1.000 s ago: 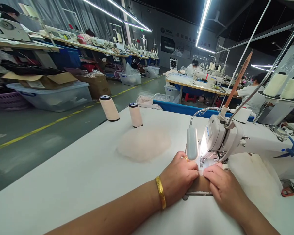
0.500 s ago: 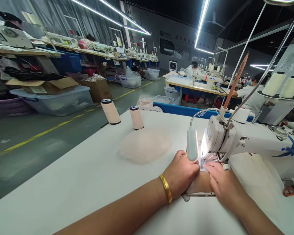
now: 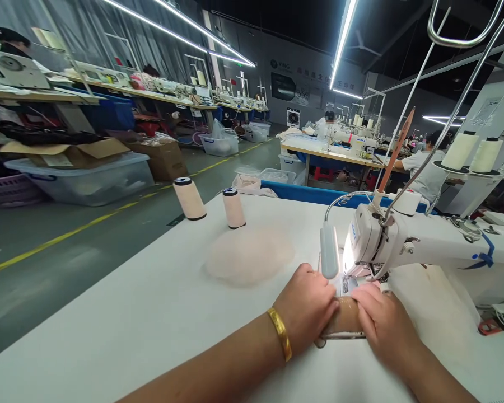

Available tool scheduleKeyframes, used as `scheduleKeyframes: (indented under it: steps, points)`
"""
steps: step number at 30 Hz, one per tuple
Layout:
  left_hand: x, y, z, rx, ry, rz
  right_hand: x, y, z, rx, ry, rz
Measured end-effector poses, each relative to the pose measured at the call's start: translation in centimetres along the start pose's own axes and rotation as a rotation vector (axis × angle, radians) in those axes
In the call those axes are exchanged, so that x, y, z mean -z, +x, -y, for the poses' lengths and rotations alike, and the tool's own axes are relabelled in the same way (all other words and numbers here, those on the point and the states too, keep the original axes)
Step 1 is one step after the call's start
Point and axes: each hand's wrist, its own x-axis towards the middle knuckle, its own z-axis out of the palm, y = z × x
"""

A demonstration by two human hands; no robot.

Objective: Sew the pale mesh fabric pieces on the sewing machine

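A white sewing machine [image 3: 369, 240] stands at the right, its lamp lighting the presser foot [image 3: 348, 284]. My left hand [image 3: 306, 305], with a gold bangle [image 3: 280, 334] at the wrist, rests left of the foot. Its fingers are curled together; whatever lies under them is hidden. Just right of the foot is my right hand [image 3: 386, 319], thumb and fingers pressed close together, with their contents too small to make out. Between both hands shows a brown, shiny covered plate [image 3: 345, 318] on the machine bed.
A sheer pale pink pile [image 3: 250, 254] lies on the white table [image 3: 159, 313]. Two thread cones, one larger [image 3: 190, 198] and one smaller [image 3: 234, 208], stand behind it. Pale cloth [image 3: 432, 313] spreads under the machine arm. A blue bin edge [image 3: 302, 191] borders the table's far side.
My left hand has drawn back slightly from the presser foot, which now shows more plainly. My right hand stays beside it. The whole view has shifted a little.
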Motion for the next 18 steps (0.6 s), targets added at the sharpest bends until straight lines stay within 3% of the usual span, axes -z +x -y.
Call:
scheduleKeyframes:
  steps: [4, 7, 11, 13, 16, 18]
  points:
    - [1.1, -0.5, 1.0, -0.001, -0.202, -0.087, -0.1, 0.3, 1.9, 0.146, 0.128, -0.054]
    - [1.8, -0.4, 2.5, 0.088, -0.207, -0.156, 0.1, 0.6, 3.2, 0.269, 0.207, 0.014]
    - [2.1, -0.2, 3.4, 0.035, -0.127, 0.09, 0.6, 0.7, 4.0, 0.319, 0.34, 0.156]
    - [1.9, -0.4, 2.8, 0.094, -0.034, 0.196, 0.7, 0.6, 4.0, 0.305, 0.403, 0.219]
    - [1.7, -0.8, 1.6, 0.268, 0.047, 0.221, 0.6, 0.5, 4.0, 0.261, 0.413, 0.239]
    - [1.7, -1.1, 1.2, 0.31, 0.043, 0.22, 0.6, 0.4, 4.0, 0.245, 0.409, 0.237]
